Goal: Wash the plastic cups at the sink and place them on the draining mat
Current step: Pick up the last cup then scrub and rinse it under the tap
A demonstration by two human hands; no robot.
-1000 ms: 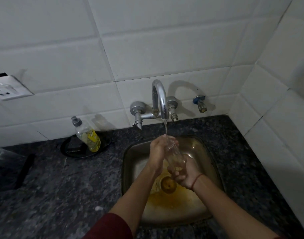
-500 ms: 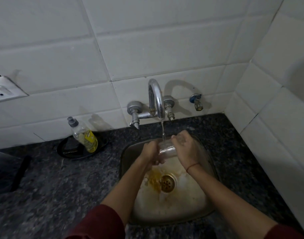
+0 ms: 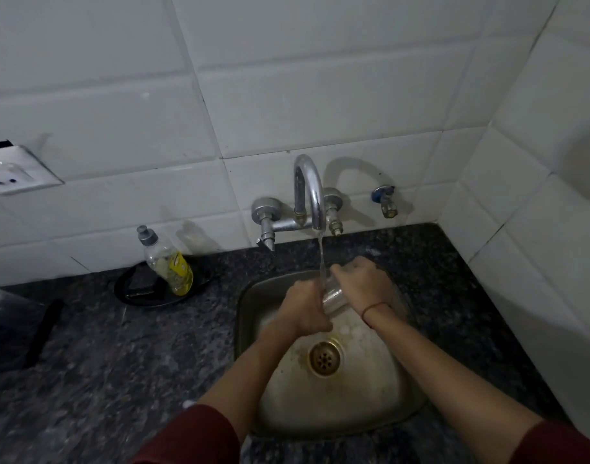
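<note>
A clear plastic cup lies roughly on its side over the steel sink, under the water stream from the chrome tap. My left hand grips the cup's near-left end. My right hand is wrapped over its far-right end. Most of the cup is hidden between the two hands. Water runs down onto the cup and my fingers. The sink drain lies just below the hands.
A dish-soap bottle leans on a black dish left of the sink on the dark granite counter. A black object lies at far left. White tiled walls close the back and right; a socket is on the left wall.
The cup went from upright under the stream to lying sideways between both hands. My right hand moved from below the cup up over its far end. The yellow water in the sink has drained away.
</note>
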